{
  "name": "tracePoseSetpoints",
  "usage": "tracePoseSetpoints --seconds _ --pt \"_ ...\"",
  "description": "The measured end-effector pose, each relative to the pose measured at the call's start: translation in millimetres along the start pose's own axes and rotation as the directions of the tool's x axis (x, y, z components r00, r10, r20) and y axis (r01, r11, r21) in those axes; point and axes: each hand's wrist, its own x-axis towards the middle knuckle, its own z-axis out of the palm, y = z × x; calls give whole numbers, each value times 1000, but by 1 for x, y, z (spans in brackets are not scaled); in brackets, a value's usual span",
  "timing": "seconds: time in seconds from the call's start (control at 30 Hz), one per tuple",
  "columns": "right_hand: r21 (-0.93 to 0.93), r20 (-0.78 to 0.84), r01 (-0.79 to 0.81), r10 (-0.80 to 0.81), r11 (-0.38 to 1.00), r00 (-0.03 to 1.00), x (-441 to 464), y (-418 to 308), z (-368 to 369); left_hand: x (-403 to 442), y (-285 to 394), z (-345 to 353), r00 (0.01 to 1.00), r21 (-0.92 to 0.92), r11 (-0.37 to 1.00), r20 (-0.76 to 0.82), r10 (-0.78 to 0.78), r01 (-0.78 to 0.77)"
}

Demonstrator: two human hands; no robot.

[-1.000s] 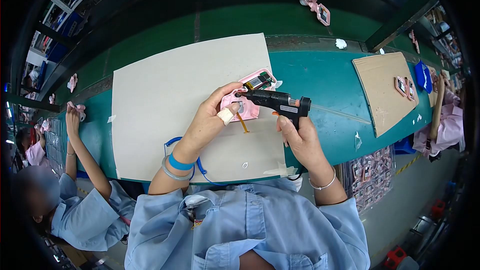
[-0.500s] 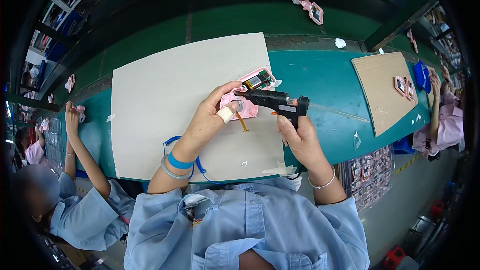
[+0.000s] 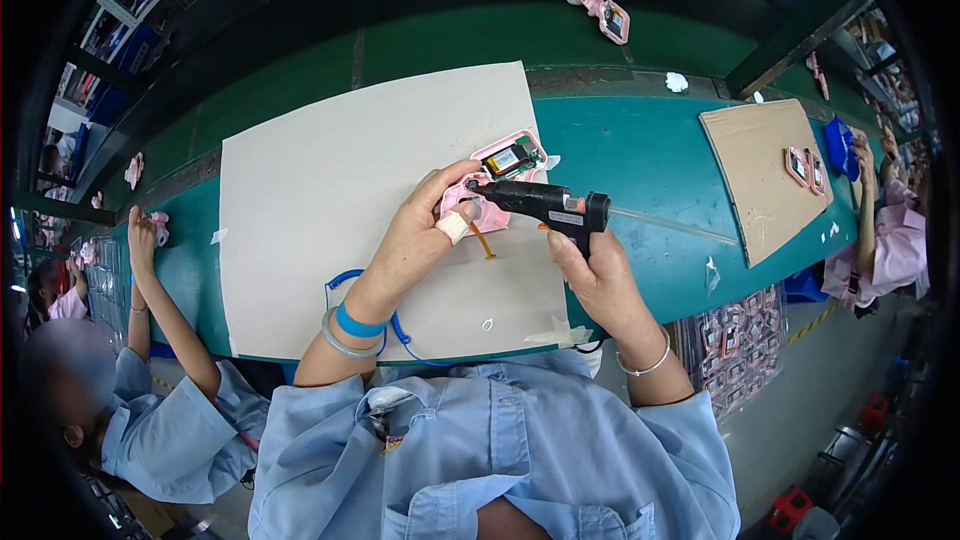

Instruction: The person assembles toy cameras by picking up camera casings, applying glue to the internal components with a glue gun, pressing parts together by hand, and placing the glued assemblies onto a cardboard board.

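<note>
Over the grey board, my left hand (image 3: 425, 220) grips a pink plastic housing (image 3: 490, 215), its thumb wrapped in white tape. A flat orange ribbon cable (image 3: 483, 243) hangs from this piece. Adjoining it at the top is a pink-rimmed part (image 3: 511, 155) with a battery and green circuit board inside. My right hand (image 3: 600, 280) is closed round the handle of a black hot glue gun (image 3: 540, 202). The gun's nozzle points left and meets the housing near my left fingers; exact contact cannot be made out. A clear glue stick (image 3: 675, 226) sticks out of its rear.
Grey board (image 3: 300, 190) lies taped on the green table (image 3: 620, 150). At right, cardboard (image 3: 745, 170) carries pink-framed parts (image 3: 805, 170). Another pink assembly (image 3: 600, 8) lies beyond the table. A blue coiled cord (image 3: 400, 332) runs by my left wrist. Co-workers sit at both sides.
The glue gun and my right hand have shifted very slightly left. The view has also moved a little; both hands keep their hold.
</note>
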Motion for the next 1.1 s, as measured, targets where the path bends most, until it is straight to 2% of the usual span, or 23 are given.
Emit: tracePoseSetpoints --seconds 0.13,0.3,0.43,0.47,0.6,0.7,0.8,0.93,1.1 --pt "-64 1 26 -26 998 1000 -1 -3 0 -2 0 0 999 54 998 -8 42 -42" --pt "-117 12 72 -71 991 997 -1 -7 2 -6 3 -10 1000 -103 994 -12 -23 22" --pt "189 12 68 -71 980 997 -1 -1 7 -16 -1 -31 995 -166 986 -94 -47 30" --pt "190 4 72 -74 979 997 -1 -1 7 -20 -4 -40 990 -151 988 -138 -41 20" --pt "390 173 -183 123 902 977 -4 -2 -11 -43 -20 -106 966 -32 998 -255 39 -49" --pt "448 84 -148 123 882 989 -4 2 -16 -63 -22 -158 916 -76 995 -393 -88 63" --pt "511 28 -105 106 853 994 -2 6 -20 -71 -28 -198 883 -116 987 -444 -148 107" --pt "541 6 -81 92 837 996 0 12 -26 -49 -17 -206 827 269 958 -558 67 104" --pt "571 5 -122 145 812 989 2 23 -37 -11 -2 -202 734 674 721 -571 368 163"
